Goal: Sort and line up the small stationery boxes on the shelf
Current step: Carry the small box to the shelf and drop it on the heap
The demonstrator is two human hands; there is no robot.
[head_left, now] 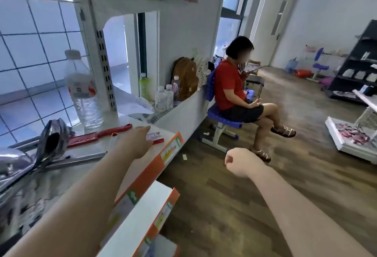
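A small white and red stationery box [155,136] lies flat near the right end of the white shelf [114,146], close to its orange front strip [163,154]. My left hand [135,141] reaches over the shelf and touches the box, covering its left part; the fingers look fairly straight. My right hand [239,161] hangs in the air to the right of the shelf, over the wooden floor, curled into a fist and holding nothing.
On the shelf stand a clear water bottle [83,91], a red plastic knife-like tool [102,135] and crumpled silver foil balloons [34,154]. A lower shelf [140,218] juts out below. A person in a red shirt [230,85] sits on a blue chair nearby.
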